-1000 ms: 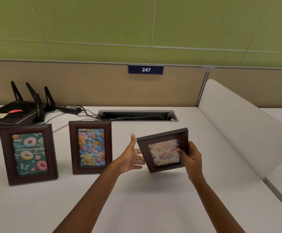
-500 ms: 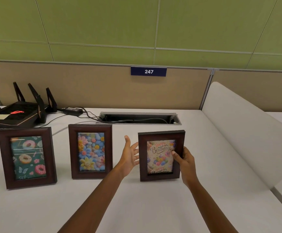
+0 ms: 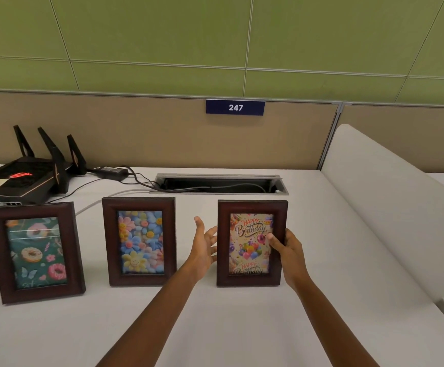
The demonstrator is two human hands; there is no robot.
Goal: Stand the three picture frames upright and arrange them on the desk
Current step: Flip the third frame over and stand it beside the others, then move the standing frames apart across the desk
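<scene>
Three dark brown picture frames stand upright in a row on the white desk (image 3: 242, 327). The doughnut frame (image 3: 34, 251) is at the left, the flower frame (image 3: 140, 241) in the middle. At the right stands the birthday frame (image 3: 251, 243), its bottom edge on the desk. My right hand (image 3: 285, 249) grips its right side, thumb on the front. My left hand (image 3: 203, 243) is open, fingers spread, right beside the frame's left edge; I cannot tell whether it touches.
A black router (image 3: 22, 176) with antennas and a power adapter (image 3: 110, 170) with cables sit at the back left. An open cable slot (image 3: 219, 184) lies behind the frames. A white divider panel (image 3: 390, 207) runs along the desk's right side.
The birthday frame went from tilted in the air to upright on the desk, in line with the other two. My right hand kept hold of it; my left hand moved up beside it.
</scene>
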